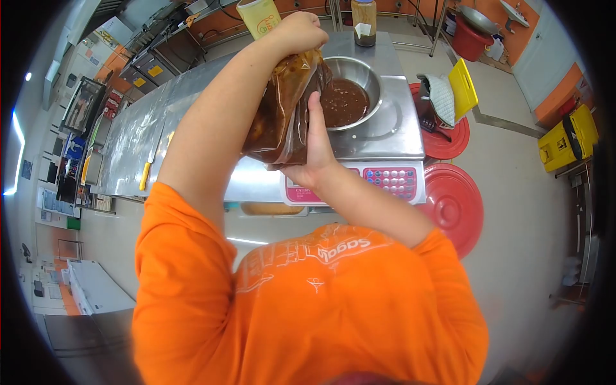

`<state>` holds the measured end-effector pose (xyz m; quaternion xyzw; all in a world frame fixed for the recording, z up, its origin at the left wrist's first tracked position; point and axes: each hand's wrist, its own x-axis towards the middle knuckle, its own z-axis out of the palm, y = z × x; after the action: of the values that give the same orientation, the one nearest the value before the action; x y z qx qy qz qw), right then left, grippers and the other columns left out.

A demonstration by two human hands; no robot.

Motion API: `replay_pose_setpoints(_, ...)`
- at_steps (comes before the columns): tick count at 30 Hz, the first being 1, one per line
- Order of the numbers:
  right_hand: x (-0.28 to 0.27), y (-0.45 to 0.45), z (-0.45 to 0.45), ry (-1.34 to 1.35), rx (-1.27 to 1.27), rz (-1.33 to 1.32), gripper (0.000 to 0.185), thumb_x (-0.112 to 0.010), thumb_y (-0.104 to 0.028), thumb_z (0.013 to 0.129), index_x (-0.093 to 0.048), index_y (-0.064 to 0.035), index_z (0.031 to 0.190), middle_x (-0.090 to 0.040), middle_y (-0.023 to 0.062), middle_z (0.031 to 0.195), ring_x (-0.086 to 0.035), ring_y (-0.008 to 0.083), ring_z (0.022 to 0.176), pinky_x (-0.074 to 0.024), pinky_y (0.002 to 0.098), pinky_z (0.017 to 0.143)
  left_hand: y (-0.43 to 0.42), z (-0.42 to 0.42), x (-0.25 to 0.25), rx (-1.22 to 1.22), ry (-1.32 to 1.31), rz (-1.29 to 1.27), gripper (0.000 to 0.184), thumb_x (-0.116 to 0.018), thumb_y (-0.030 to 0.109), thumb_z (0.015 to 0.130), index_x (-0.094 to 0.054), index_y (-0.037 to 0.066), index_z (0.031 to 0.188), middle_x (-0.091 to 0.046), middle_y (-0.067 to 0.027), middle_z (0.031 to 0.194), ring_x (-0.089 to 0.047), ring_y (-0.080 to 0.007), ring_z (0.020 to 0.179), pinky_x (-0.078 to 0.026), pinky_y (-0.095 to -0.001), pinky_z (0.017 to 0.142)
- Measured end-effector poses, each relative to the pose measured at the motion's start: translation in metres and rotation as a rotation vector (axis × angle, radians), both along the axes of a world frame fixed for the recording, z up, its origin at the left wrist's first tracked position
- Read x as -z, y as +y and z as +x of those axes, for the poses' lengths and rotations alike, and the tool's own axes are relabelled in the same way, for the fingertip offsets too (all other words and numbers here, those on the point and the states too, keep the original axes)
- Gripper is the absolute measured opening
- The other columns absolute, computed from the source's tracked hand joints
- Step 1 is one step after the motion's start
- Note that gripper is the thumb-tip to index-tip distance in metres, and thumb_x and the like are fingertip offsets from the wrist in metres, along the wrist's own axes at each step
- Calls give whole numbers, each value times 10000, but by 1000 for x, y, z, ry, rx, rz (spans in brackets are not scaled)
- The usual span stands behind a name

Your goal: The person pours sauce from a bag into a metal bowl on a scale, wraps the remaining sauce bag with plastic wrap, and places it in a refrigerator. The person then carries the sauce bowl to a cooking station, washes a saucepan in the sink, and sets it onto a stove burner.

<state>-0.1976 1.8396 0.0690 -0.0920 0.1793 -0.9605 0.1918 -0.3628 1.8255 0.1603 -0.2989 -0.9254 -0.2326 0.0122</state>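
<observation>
A clear plastic bag (279,115) of dark brown sauce hangs tilted beside a steel bowl (376,80). My left hand (300,32) is closed on the bag's upper end, its fingertips partly hidden. Lower down, my right hand (313,147) cups the bag's side and bottom, thumb pointing up. The bag's mouth is hard to make out. Brown liquid with small bubbles (344,102) lies in the bowl, which stands on the steel platform of a pink and white scale (388,183).
A yellow labelled container (258,18) and a lidded jar (364,22) stand behind. On the steel table (135,122) lies a yellow-handled knife (147,172). Red lids (449,205), a yellow board (463,90) and a dark container with a cloth are at the right.
</observation>
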Motion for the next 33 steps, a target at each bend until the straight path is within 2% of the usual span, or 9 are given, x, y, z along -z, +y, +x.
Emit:
replay_pose_setpoints(14,3,2,-3,0,-52,24,875,-200,-794,718,-289,-180,1336,-394,83,1304,-399,282,1177,-356,448,886,4,-1,2,-11,17,-57,245,-609,191,544,-402,69,590,-482,-55,568,-477,-190,560,-393,-310,543)
replay_pose_setpoints(20,1,0,-4,6,-18,-42,850,-217,-771,738,-288,-169,1334,-404,87,1290,-427,271,1148,-362,442,914,2,-7,4,-35,-11,-44,233,-605,176,564,-398,72,591,-452,-39,545,-444,-158,536,-375,-295,521)
replay_pose_setpoints(22,0,4,-6,-9,-3,7,772,-242,-709,792,-341,-138,1302,-458,95,1234,-470,254,1101,-389,430,900,-4,-14,9,-59,-27,-33,227,-600,168,580,-394,73,589,-446,-35,540,-433,-145,529,-367,-288,514)
replay_pose_setpoints(24,14,10,-12,-24,-5,87,720,-264,-665,819,-370,-121,1279,-489,96,1194,-496,241,1065,-406,424,885,-19,-18,14,-34,-3,198,223,-579,145,623,-374,70,579,-443,-24,546,-419,-120,531,-348,-260,515)
replay_pose_setpoints(26,21,11,-15,-37,-1,164,669,-287,-621,847,-398,-104,1256,-520,97,1155,-522,229,1029,-423,418,870,-36,-14,18,-44,-40,293,214,-566,131,640,-368,74,584,-440,-19,551,-413,-114,535,-341,-253,519)
replay_pose_setpoints(28,22,11,-14,-55,70,172,552,-367,-547,866,-441,-95,1173,-579,61,971,-589,200,855,-492,375,724,-45,-5,21,-49,-77,386,206,-553,116,656,-362,78,588,-437,-15,556,-407,-107,538,-335,-247,523)
replay_pose_setpoints(30,25,12,-12,-62,89,216,522,-400,-508,870,-428,-84,1173,-574,65,969,-587,191,856,-498,360,714,-50,0,26,-79,-74,558,187,-538,88,683,-363,95,618,-425,-1,577,-398,-97,547,-323,-232,523)
replay_pose_setpoints(31,26,12,-10,-69,104,255,497,-433,-469,875,-416,-72,1173,-568,68,967,-585,183,858,-504,345,705,-54,1,27,-78,-75,563,187,-538,88,683,-363,95,618,-425,-1,577,-398,-97,547,-323,-232,523)
replay_pose_setpoints(33,28,10,-10,-91,143,327,484,-433,-472,874,-438,-85,1164,-569,62,988,-579,171,869,-504,353,702,-60,5,26,-76,-169,739,199,-563,78,631,-366,87,603,-458,-16,575,-443,-110,552,-372,-246,518)
